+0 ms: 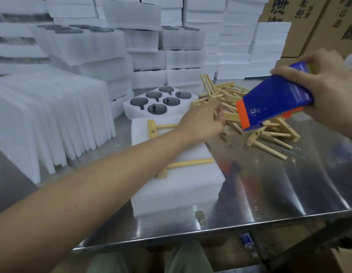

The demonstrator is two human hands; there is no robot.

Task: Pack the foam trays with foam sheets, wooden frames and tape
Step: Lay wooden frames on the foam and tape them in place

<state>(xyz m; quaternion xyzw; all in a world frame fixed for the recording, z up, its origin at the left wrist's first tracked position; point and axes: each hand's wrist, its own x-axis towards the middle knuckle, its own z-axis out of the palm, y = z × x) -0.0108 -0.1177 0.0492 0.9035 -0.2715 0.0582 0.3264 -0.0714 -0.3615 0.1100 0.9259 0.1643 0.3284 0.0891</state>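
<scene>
A white foam tray stack (177,186) lies on the steel table, topped by a foam sheet with a wooden frame (183,164) on it; my forearm hides the frame's middle. My left hand (202,123) reaches over it to the pile of wooden frames (269,131), fingers curled at a piece there. My right hand (324,93) holds a blue and orange tape dispenser (273,103) tilted above the pile. Another foam tray (161,113) behind holds several dark glass lids.
Upright foam sheets (49,119) stand at the left. Stacks of packed foam trays (183,48) fill the back, cardboard boxes (318,22) the back right. The steel table (279,190) has its front edge close to me.
</scene>
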